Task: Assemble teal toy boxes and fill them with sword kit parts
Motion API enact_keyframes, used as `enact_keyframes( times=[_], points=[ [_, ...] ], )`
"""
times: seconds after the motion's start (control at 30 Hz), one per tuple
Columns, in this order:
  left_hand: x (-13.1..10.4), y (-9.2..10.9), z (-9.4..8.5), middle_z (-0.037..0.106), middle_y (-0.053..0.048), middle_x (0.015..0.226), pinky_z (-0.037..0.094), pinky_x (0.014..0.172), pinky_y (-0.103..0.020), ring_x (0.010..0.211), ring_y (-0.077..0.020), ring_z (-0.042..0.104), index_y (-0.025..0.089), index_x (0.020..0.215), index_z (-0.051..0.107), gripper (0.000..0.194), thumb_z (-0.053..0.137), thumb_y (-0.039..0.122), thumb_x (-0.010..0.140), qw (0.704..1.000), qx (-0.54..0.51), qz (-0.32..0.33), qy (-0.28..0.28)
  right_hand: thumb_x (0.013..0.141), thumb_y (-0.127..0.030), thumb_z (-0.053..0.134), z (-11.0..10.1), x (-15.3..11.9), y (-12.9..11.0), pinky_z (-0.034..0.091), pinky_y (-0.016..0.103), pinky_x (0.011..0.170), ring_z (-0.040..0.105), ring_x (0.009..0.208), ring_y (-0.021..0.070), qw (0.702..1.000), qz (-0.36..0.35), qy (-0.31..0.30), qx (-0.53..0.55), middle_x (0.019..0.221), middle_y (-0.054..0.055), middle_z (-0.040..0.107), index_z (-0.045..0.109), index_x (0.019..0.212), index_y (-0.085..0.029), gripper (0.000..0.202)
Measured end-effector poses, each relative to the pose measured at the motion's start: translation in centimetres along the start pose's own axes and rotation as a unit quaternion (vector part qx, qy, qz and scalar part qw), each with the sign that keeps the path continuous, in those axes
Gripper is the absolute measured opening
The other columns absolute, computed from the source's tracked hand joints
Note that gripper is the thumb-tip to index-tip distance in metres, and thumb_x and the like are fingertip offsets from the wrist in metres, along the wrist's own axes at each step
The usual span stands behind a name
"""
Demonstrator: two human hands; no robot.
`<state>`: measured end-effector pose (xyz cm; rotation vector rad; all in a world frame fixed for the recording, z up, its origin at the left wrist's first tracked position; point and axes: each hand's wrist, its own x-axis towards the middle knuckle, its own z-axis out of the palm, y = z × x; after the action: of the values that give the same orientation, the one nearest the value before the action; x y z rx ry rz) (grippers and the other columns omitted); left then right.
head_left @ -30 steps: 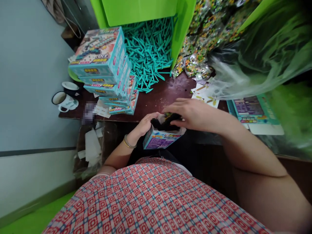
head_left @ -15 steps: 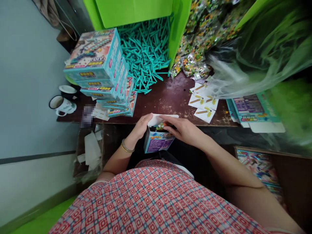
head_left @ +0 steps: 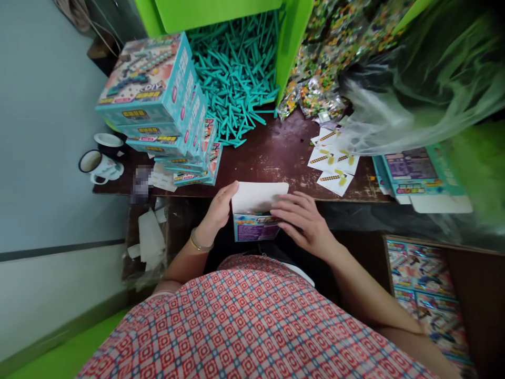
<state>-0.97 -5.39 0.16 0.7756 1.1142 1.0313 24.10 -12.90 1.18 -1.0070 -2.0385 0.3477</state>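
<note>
A small blue and purple cardboard box [head_left: 256, 231] stands in front of my lap, its white inner flap raised at the back. My left hand [head_left: 219, 210] grips its left side, thumb up along the flap's edge. At the right, my right hand [head_left: 305, 223] has its fingers stretched and apart, the tips at the box's upper right edge. Only a dark slit of the box's inside shows, so its contents are mostly hidden.
Finished-looking boxes [head_left: 145, 79] are stacked at the left, beside enamel mugs [head_left: 100, 166]. Behind lie turquoise plastic sticks [head_left: 232, 79] in a green bin [head_left: 294, 58]. Bead bags [head_left: 321, 97], printed cards [head_left: 335, 181], flat cartons [head_left: 418, 176] and a carton of packed boxes [head_left: 426, 289] are at the right.
My right hand has drawn back from the opening, fingers spreading to the right edge. The colourful beads seen in the opening are now out of sight, and more of the white flap shows.
</note>
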Motion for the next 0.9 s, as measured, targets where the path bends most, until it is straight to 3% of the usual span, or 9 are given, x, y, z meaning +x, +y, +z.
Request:
enact_keyframes(
  times=[0.13, 0.2, 0.3, 0.37, 0.47, 0.57, 0.7, 0.8, 0.9],
  points=[
    [0.0, -0.2, 0.5, 0.078, -0.004, 0.088, 0.061, 0.084, -0.035, 0.099, -0.0267, 0.075, 0.019, 0.086, 0.076, 0.051, 0.080, 0.069, 0.077, 0.995, 0.012, 0.069, 0.068, 0.097, -0.053, 0.065, 3.7, -1.0, 1.0, 0.037, 0.061, 0.125, 0.039, 0.156, 0.0359, 0.981, 0.165, 0.094, 0.037, 0.164, 0.015, 0.047, 0.043, 0.160, -0.028, 0.071],
    [0.2, -1.0, 1.1, 0.078, -0.004, 0.092, 0.060, 0.087, -0.036, 0.102, -0.0271, 0.074, 0.020, 0.087, 0.075, 0.056, 0.073, 0.075, 0.082, 0.993, 0.045, 0.094, 0.063, 0.096, -0.062, 0.061, 5.8, -0.8, 2.0, 0.039, 0.057, 0.126, 0.042, 0.154, 0.0351, 0.958, 0.250, 0.084, 0.108, 0.165, 0.018, 0.045, 0.034, 0.164, -0.023, 0.083],
    [-0.2, -2.6, 1.0, 0.078, -0.006, 0.107, 0.057, 0.097, -0.038, 0.110, -0.0270, 0.071, 0.021, 0.104, 0.074, 0.063, 0.060, 0.081, 0.088, 0.988, 0.074, 0.129, 0.041, 0.097, -0.062, 0.056, 7.3, -0.4, 2.9, 0.041, 0.051, 0.124, 0.048, 0.149, 0.0322, 0.924, 0.309, 0.087, 0.206, 0.162, 0.017, 0.047, 0.036, 0.160, -0.023, 0.076],
    [-1.0, -3.4, 0.6, 0.077, -0.006, 0.112, 0.055, 0.100, -0.039, 0.113, -0.0280, 0.069, 0.022, 0.114, 0.072, 0.065, 0.058, 0.081, 0.090, 0.988, 0.080, 0.126, 0.030, 0.096, -0.058, 0.058, 7.3, -0.2, 2.7, 0.045, 0.048, 0.120, 0.052, 0.144, 0.0312, 0.914, 0.310, 0.083, 0.246, 0.159, 0.015, 0.051, 0.041, 0.156, -0.024, 0.072],
    [-2.5, -3.3, 0.8, 0.077, -0.007, 0.108, 0.054, 0.096, -0.039, 0.108, -0.0299, 0.069, 0.021, 0.110, 0.073, 0.062, 0.067, 0.078, 0.085, 0.987, 0.115, 0.114, 0.023, 0.092, -0.054, 0.063, 6.8, 0.6, 2.3, 0.057, 0.044, 0.103, 0.065, 0.120, 0.0290, 0.902, 0.333, 0.073, 0.264, 0.138, 0.012, 0.066, 0.050, 0.144, -0.023, 0.062],
    [-2.9, -2.0, 2.3, 0.076, -0.009, 0.113, 0.052, 0.099, -0.039, 0.110, -0.0308, 0.068, 0.021, 0.113, 0.074, 0.060, 0.065, 0.074, 0.087, 0.968, 0.165, 0.185, -0.028, 0.085, -0.045, 0.065, 6.8, 2.4, 3.4, 0.060, 0.039, 0.088, 0.068, 0.102, 0.0266, 0.890, 0.362, 0.090, 0.263, 0.119, 0.009, 0.071, 0.056, 0.131, -0.021, 0.052],
    [-2.1, -0.1, 3.8, 0.073, -0.012, 0.121, 0.050, 0.105, -0.041, 0.115, -0.0321, 0.066, 0.020, 0.117, 0.073, 0.058, 0.060, 0.071, 0.092, 0.941, 0.188, 0.269, -0.080, 0.082, -0.039, 0.063, 6.3, 4.6, 4.7, 0.060, 0.039, 0.088, 0.070, 0.102, 0.0265, 0.896, 0.347, 0.106, 0.254, 0.121, 0.012, 0.072, 0.055, 0.133, -0.020, 0.055],
    [-1.7, 1.2, 3.6, 0.075, -0.010, 0.115, 0.051, 0.104, -0.042, 0.111, -0.0307, 0.068, 0.022, 0.116, 0.074, 0.049, 0.068, 0.064, 0.091, 0.939, 0.196, 0.277, -0.047, 0.097, -0.045, 0.049, 4.6, 5.3, 3.4, 0.059, 0.044, 0.095, 0.069, 0.118, 0.0307, 0.929, 0.295, 0.072, 0.210, 0.135, 0.015, 0.069, 0.042, 0.155, -0.022, 0.063],
    [-0.9, 2.1, 3.0, 0.076, -0.009, 0.118, 0.050, 0.108, -0.044, 0.117, -0.0321, 0.067, 0.024, 0.114, 0.077, 0.042, 0.074, 0.056, 0.087, 0.934, 0.185, 0.303, -0.035, 0.103, -0.051, 0.040, 2.9, 6.0, 2.0, 0.054, 0.051, 0.107, 0.056, 0.142, 0.0356, 0.964, 0.228, 0.058, 0.127, 0.161, 0.014, 0.052, 0.010, 0.172, -0.028, 0.078]
  ],
)
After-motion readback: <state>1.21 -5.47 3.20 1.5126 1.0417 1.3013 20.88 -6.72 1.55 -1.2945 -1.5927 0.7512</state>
